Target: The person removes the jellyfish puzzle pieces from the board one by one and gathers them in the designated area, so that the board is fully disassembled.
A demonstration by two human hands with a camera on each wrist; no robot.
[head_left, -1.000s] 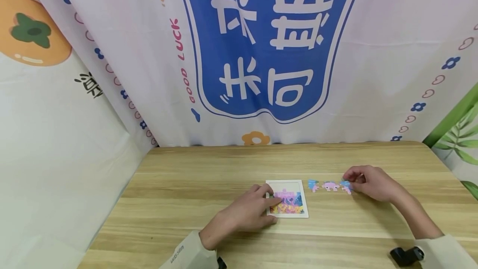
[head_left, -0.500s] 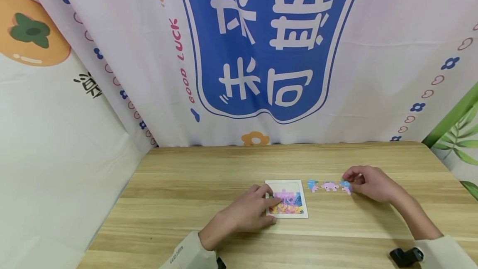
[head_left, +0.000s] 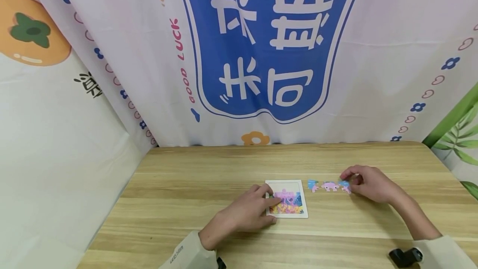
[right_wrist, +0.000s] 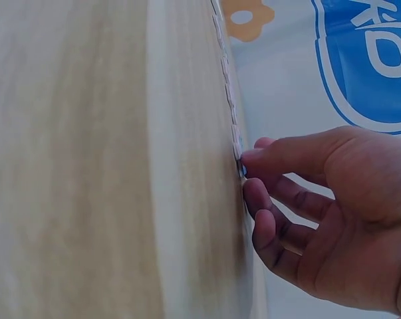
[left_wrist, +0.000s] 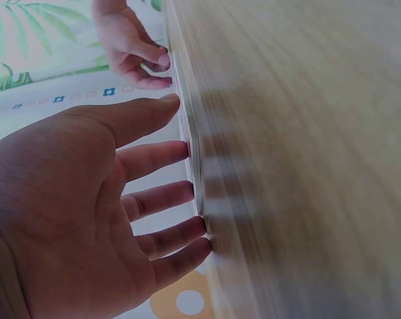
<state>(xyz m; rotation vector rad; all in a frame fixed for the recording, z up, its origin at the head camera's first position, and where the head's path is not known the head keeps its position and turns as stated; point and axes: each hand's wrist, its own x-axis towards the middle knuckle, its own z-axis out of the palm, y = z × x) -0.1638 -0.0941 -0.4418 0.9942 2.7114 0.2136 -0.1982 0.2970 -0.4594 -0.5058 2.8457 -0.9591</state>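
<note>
A white framed puzzle board (head_left: 289, 216) lies flat on the table, its lower part filled with a pink, blue and yellow picture. My left hand (head_left: 251, 209) rests on its left side, index finger over the picture and thumb by the lower edge. In the left wrist view that hand (left_wrist: 74, 199) has its fingers extended to the board's edge. To the board's right, three jigsaw pieces lie in a row: a blue-and-pink one (head_left: 311, 185), a pink one (head_left: 330, 185) and another blue-and-pink one (head_left: 345, 187). My right hand (head_left: 373, 184) pinches the rightmost piece between thumb and fingertips.
The wooden table (head_left: 201, 169) reaches back to a printed curtain (head_left: 373, 107). Another printed cloth (head_left: 56, 136) hangs along the left side. A black device (head_left: 405, 256) sits at the right wrist.
My right hand has shifted slightly left with the rightmost jigsaw piece, bringing it close against the pink middle one. The left hand and the puzzle board have stayed put.
</note>
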